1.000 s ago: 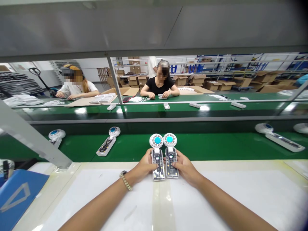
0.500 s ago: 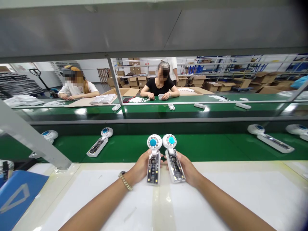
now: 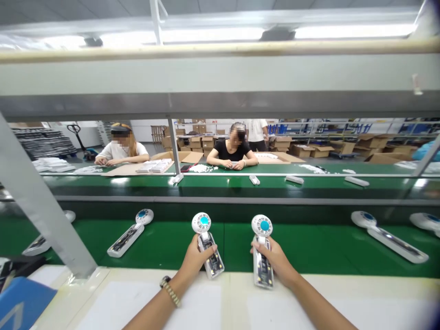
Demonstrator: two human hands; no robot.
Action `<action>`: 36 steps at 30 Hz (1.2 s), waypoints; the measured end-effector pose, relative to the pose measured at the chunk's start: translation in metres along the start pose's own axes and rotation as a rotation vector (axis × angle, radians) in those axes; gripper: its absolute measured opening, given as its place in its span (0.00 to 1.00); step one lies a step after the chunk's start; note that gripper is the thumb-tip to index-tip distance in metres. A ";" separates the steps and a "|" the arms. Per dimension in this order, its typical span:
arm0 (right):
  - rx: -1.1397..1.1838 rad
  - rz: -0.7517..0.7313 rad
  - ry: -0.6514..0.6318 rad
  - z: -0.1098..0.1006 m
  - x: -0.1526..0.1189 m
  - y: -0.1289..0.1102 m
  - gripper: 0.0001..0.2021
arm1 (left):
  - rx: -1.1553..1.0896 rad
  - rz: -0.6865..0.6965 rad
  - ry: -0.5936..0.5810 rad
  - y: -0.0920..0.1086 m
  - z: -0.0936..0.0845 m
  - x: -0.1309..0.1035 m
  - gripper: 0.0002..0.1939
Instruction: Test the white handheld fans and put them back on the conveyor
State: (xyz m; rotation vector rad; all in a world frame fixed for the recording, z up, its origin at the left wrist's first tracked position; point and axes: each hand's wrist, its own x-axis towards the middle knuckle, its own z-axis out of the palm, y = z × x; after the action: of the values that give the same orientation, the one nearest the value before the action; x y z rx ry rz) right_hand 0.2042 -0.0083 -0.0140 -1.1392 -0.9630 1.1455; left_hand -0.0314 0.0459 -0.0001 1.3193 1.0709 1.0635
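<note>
White plastic left unit (image 3: pixel 211 262) is clamped in the left hand (image 3: pixel 195 257), thumb across its clear front (circuit board (image 3: pixel 216 267) visible inside). Right unit (image 3: pixel 264 275), same build, is gripped by the right hand (image 3: pixel 277 260). Units are apart, over the near edge of the green belt (image 3: pixel 237 252), round blue-centred heads on the far end. Another unit (image 3: pixel 126 239) lies left on the belt, one more (image 3: pixel 397 244) right. Pale tabletop (image 3: pixel 137 279) on the near side.

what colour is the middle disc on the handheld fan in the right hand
The disc is bright turquoise blue, as the head view shows.
</note>
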 end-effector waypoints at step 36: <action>-1.178 -0.599 -0.511 0.050 -0.047 0.001 0.09 | 1.021 0.640 -0.553 0.013 0.038 -0.054 0.13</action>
State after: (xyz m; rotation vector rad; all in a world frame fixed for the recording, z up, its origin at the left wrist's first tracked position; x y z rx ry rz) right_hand 0.1475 -0.0457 -0.0058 -1.2747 -2.3583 0.2836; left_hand -0.0044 -0.0147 0.0115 2.7114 0.7605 0.4516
